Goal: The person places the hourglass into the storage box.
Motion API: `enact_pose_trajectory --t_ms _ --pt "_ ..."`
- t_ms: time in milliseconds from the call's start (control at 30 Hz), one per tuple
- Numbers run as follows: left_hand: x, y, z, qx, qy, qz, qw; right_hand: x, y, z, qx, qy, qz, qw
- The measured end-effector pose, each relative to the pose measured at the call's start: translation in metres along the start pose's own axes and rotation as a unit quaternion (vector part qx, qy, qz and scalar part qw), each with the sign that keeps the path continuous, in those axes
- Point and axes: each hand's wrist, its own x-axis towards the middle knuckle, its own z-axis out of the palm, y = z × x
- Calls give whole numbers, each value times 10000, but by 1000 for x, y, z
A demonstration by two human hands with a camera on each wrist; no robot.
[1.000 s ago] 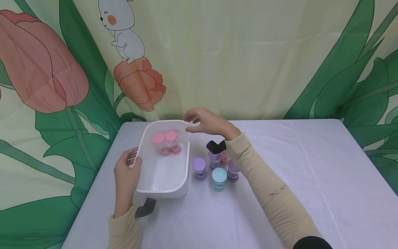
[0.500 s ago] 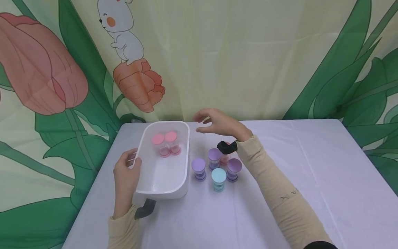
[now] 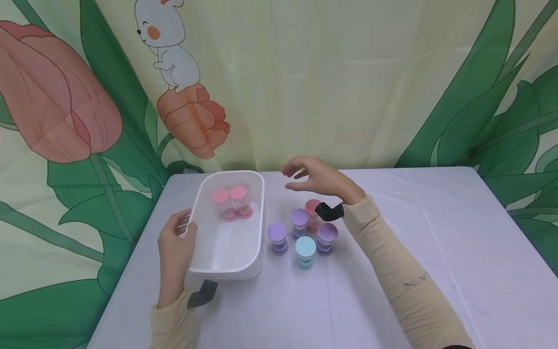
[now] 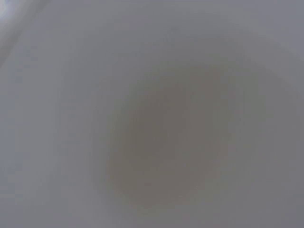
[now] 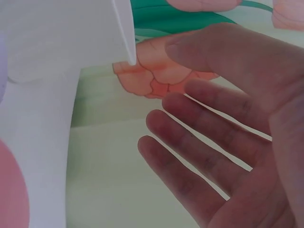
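A white plastic bin (image 3: 222, 242) stands on the table, tilted to my view. Two sand timers with pink caps (image 3: 238, 193) stand side by side inside it, toward its far end. My left hand (image 3: 176, 245) grips the bin's left rim, its thumb near the edge and its fingers bent along the side. Beyond the bin's right side, my right hand (image 3: 322, 177) hovers with spread, relaxed fingers and holds nothing. Below it stand more timers: several purple ones (image 3: 277, 232), a light blue one (image 3: 305, 247) and a pink one (image 3: 312, 207) partly behind the right wrist camera.
A white cloth covers the table (image 3: 414, 242). Close behind its far edge hangs a printed curtain (image 3: 348, 97) with flowers and a rabbit. The left wrist view is only a grey blur.
My right hand has left the bin's far right corner and moved rightward, uncovering the pink timer on the table. My left hand and the bin stay put.
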Motion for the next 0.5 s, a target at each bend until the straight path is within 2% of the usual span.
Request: enact_pose_trajectory --t_ms 500 --pt "-2 0 -1 -3 -43 0 10000 -24 21 -3 239 -29 50 9997"
